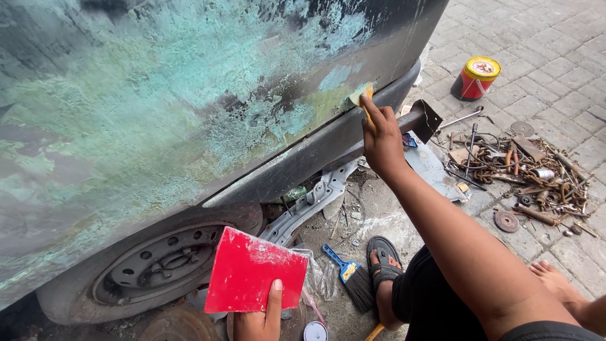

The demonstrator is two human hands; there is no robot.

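My right hand (381,136) is stretched forward and grips a small yellow spreader (361,96), pressing its blade against the lower edge of a car body panel (189,101) that is dark with patchy turquoise and yellowish filler. My left hand (260,319) is low near the bottom edge and holds up a red square board (252,271) with smears of pale filler on it, thumb on its face. The board hangs in front of the car's wheel (158,265).
A blue-handled brush (348,276) lies on the ground by my sandalled foot (382,265). A red and yellow can (475,77) stands on the paving at the right. A pile of rusty tools and metal scraps (524,170) lies beyond. A grey metal bracket (309,202) lies under the car.
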